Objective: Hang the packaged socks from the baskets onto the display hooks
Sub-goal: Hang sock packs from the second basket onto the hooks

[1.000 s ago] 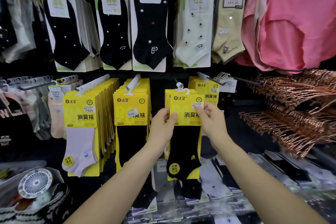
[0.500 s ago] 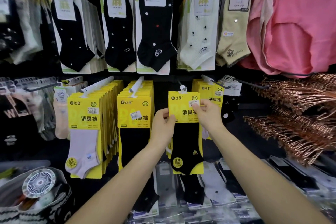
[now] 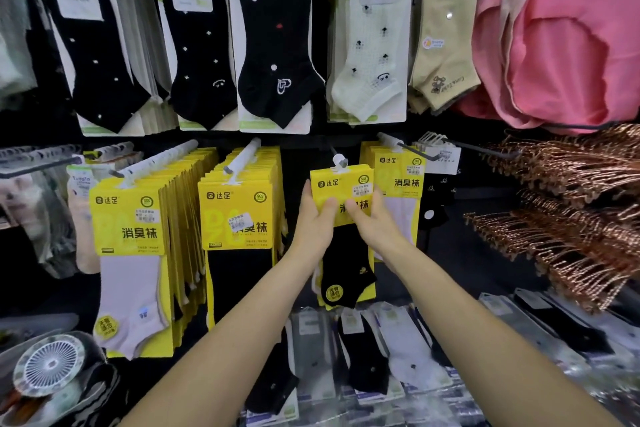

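Both hands pinch one yellow-carded pack of black socks between them: left hand on its left edge, right hand on its right. The card's top sits at the display hook.

At frame centre a sock pack sits at the tip of a hook, with rows of packs to its left, another row just behind at right, and flat packs lying below.

Forearms, left hand and right hand are bare.
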Motion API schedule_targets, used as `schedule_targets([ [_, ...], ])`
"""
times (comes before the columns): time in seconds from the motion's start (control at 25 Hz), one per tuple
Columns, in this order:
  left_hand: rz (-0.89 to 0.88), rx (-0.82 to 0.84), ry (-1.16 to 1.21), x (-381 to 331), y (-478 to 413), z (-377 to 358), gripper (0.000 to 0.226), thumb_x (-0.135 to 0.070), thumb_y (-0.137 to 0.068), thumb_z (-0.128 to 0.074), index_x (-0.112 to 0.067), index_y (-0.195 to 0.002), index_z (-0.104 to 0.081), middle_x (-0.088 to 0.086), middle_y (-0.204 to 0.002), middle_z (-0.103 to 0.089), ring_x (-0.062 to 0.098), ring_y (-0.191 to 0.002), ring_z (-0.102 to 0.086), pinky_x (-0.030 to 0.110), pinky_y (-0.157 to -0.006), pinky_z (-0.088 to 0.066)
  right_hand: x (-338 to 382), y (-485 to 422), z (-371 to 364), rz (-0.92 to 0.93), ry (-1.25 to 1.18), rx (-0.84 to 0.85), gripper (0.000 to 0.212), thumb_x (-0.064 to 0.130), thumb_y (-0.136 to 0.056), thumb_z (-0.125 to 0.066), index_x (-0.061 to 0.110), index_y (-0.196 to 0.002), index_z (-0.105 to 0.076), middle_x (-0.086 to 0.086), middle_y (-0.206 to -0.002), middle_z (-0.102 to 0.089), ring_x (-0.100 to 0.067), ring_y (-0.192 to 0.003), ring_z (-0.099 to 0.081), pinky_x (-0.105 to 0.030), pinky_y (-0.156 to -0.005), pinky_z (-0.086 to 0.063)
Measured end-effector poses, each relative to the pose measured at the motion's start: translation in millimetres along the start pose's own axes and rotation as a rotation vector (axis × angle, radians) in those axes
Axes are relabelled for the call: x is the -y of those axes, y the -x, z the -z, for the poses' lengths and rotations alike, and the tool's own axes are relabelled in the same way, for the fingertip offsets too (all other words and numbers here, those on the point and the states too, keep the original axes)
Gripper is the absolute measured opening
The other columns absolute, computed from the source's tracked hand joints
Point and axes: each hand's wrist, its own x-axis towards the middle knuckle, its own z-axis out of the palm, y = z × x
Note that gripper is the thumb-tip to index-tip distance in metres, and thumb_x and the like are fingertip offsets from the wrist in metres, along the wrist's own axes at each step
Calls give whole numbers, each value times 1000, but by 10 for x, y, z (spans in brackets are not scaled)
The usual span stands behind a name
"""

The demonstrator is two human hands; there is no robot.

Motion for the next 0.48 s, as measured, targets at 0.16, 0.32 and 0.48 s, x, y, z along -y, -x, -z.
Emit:
schedule_targets([
  [0.16,-9,8,-21,97,-12,30,33,-9,-97,-39,-31,-122,-42,-15,-109,-56,-16,-96,-52,2,-82,-37,-64,-41,7,23,19,-11,47,20,-94,-52,14,-136,-32,4,-120,-53,-6,-107,-49,-11,-80,-38],
  [0.32,13,-44,-52,211,-48,-28,40,-12,-99,-36,-9,-139,-33,6,-132,-49,14,-121,-46,25,-100,-35,-128,-136,-37,30,89,-66,42,20,-94,-53,13,-132,-37,0,-122,-54,-13,-112,-49,-24,-91,-38],
  [0.48,37,-39,-43,219,-114,-43,41,-14,-100,-35,-10,-140,-31,8,-136,-47,18,-124,-45,31,-105,-35,-189,-185,-4,23,112,-31,47,20,-95,-50,14,-138,-32,-3,-131,-50,-14,-119,-47,-26,-95,-38],
])
